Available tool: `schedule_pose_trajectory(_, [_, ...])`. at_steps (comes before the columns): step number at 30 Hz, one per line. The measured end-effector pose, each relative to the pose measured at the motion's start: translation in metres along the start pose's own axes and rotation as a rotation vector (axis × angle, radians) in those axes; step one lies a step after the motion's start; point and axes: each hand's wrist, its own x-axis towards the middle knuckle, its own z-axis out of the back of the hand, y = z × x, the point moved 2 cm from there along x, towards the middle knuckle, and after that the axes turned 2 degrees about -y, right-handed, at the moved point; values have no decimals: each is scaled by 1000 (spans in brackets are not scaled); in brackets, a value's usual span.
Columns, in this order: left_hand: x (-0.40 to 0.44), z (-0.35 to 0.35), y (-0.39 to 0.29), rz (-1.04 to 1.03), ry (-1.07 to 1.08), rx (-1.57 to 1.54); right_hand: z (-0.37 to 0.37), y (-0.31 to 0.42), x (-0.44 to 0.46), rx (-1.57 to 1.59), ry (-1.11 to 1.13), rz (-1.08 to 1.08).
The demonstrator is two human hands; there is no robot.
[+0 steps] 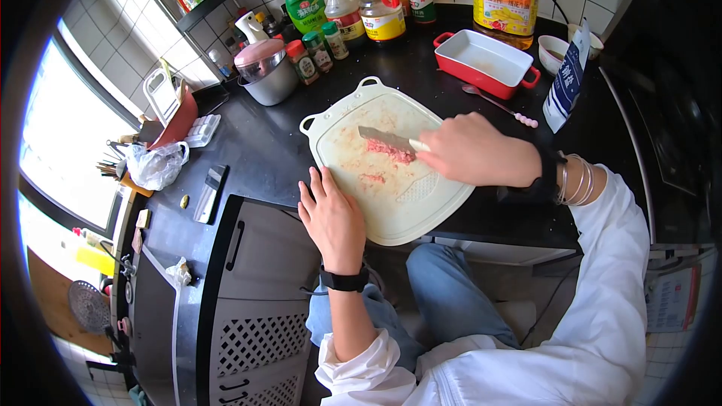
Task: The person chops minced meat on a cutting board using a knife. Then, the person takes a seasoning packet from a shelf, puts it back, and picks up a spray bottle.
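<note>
My right hand (pixel 472 150) is closed around the light handle of a knife (pixel 387 137), whose blade lies along the far side of a small heap of minced pink meat (pixel 391 152). Under them is a pale cutting board (pixel 391 210) with two loop handles at its far end; a smaller bit of mince lies nearer me. My left hand (pixel 332 214) rests flat on the board's left near edge, fingers stretched out, holding nothing.
Behind the board stand a pink-lidded chopper (pixel 267 75), spice jars and several bottles (pixel 380 7). A red baking dish (pixel 485 64), spoon (pixel 500 105), white bowl (pixel 553 54) and blue-white bag (pixel 568 83) are at right. Left lies a phone (pixel 210 194).
</note>
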Motion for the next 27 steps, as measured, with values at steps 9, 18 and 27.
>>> schedule_pose_trajectory(9, [0, 1, 0, 7, -15, -19, 6, 3, 4, 83, -176, -57])
schedule_pose_trajectory(18, [0, 1, 0, 15, -4, -22, 30, 1, 6, 101, -242, -102])
schedule_pose_trajectory(27, [-1, 0, 0, 10, -6, -12, -1, -15, 9, 1, -25, -52])
